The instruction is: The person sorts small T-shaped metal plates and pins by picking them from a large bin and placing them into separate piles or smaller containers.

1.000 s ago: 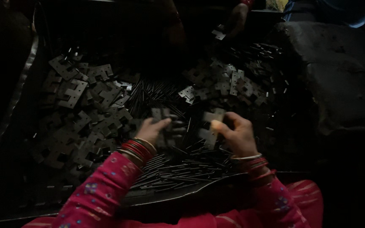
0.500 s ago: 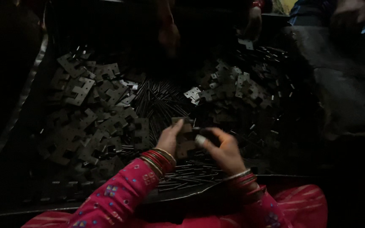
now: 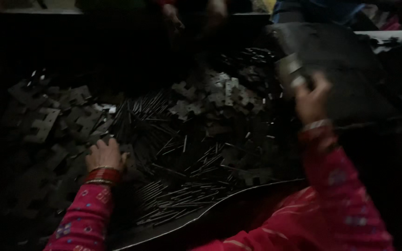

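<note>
- Hands: left hand (image 3: 104,155) rests palm down on the parts heap; right hand (image 3: 311,98) is raised up and to the right, well apart from the left.
- Left fingers: loosely curled and close together, tips touching the flat grey metal hinge plates (image 3: 40,125) that lie just ahead of and to the left of them. Whether they pinch one plate cannot be told in the dim light.
- Right fingers: pressed together around a small grey metal hinge piece (image 3: 290,69), which sticks out above the fingertips. The piece is blurred.
- Thin dark metal pins (image 3: 173,148): a loose spread just to the right of the left fingers, running down toward the near rim of the dark curved metal tray (image 3: 238,195).
- Second heap of grey notched plates (image 3: 219,93): between the two hands, beyond the pins.
- Wrists: red bangles (image 3: 102,175) on the left wrist; a thin bangle on the right; both arms in pink patterned sleeves (image 3: 87,218).
- Another person's hand (image 3: 173,16): at the far edge, well apart from both hands.
</note>
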